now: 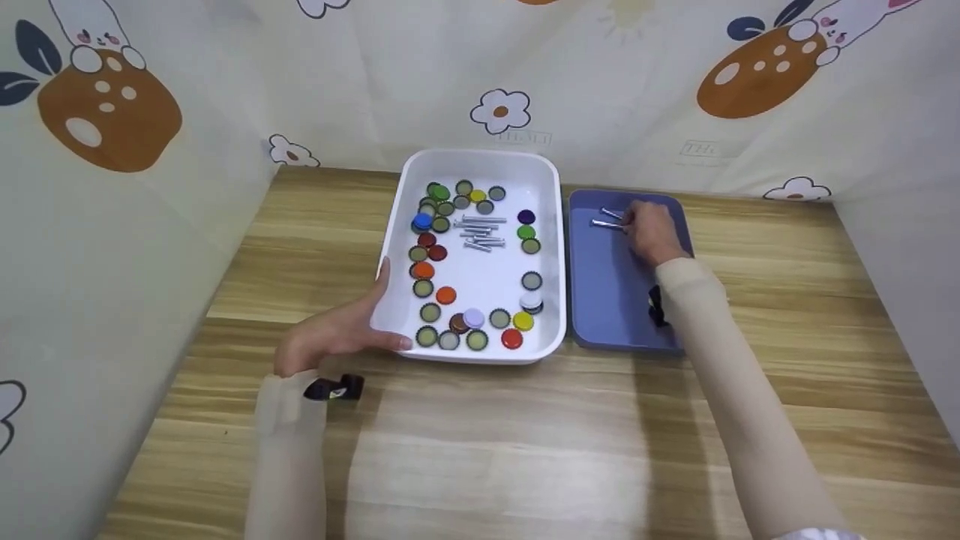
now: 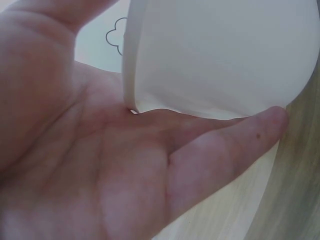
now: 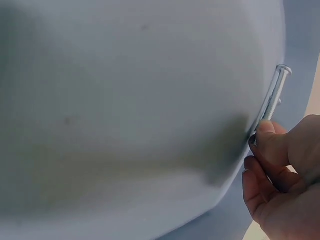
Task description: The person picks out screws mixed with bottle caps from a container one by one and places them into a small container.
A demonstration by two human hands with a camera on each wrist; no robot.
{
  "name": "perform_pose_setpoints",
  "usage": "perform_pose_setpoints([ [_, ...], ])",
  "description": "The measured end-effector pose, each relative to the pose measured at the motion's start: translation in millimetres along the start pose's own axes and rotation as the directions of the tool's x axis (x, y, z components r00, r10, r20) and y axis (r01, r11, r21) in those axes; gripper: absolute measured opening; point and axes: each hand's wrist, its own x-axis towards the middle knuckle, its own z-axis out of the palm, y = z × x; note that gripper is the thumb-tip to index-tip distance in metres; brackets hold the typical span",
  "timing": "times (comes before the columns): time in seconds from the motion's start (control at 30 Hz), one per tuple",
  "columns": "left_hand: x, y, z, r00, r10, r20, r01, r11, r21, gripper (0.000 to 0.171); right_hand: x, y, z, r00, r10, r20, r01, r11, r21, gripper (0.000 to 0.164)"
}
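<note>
My left hand [image 1: 337,326] rests against the near left corner of a white tray [image 1: 555,225], thumb and fingers spread along its outer walls. The left wrist view shows the palm [image 2: 100,150] flat and the fingers straight along the wall. Over the far part of a blue tray [image 1: 611,322], my right hand [image 1: 652,231] pinches a silver screw [image 3: 276,95] between thumb and fingertips. Two silver shafts show beside those fingers in the head view; their far ends are hidden by the hand. Several silver screws [image 1: 480,232] lie in the middle of the white tray.
Bottle caps [image 1: 446,295] of many colours lie around the screws in the white tray, some face up, some upside down. The blue tray stands close to the white tray's right side. Both are on a wooden table [image 1: 487,435], before a patterned curtain [image 1: 420,75].
</note>
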Motion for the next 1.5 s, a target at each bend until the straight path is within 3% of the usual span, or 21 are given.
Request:
perform_pose_setpoints([
  [0.2, 0.6, 0.8, 0.0, 0.999, 0.034, 0.009, -0.033, 0.999, -0.006, 0.131, 1, 6, 3, 0.996, -0.066, -0.056, 0.063, 0.996, -0.066, 0.016],
  [0.43, -1.4, 3.5, -0.7, 1.0, -0.024, 0.002, 0.024, 1.0, -0.001, 0.13, 4, 6, 2, 0.998, -0.055, -0.042, 0.052, 0.996, -0.072, 0.016],
  [0.63, -2.3, 1.9, 0.3, 1.0, -0.014, -0.002, 0.014, 1.0, 0.005, 0.131, 3, 7, 2, 0.998, -0.053, -0.037, 0.05, 0.995, -0.086, 0.018],
  [1.0, -1.3, 1.1, 0.2, 1.0, -0.018, -0.004, 0.018, 1.0, 0.014, 0.13, 0, 11, -7, 0.994, -0.072, -0.077, 0.067, 0.996, -0.06, 0.016],
  [1.3, 0.1, 0.5, 0.3, 0.998, 0.065, 0.009, -0.065, 0.998, -0.016, 0.132, 0, 15, -16, 0.996, -0.076, -0.051, 0.075, 0.997, -0.009, 0.029],
  [1.5, -0.3, 1.2, 0.2, 0.999, 0.038, 0.01, -0.038, 0.999, -0.005, 0.131, -2, 17, -19, 0.993, -0.1, -0.058, 0.101, 0.995, 0.007, 0.03],
])
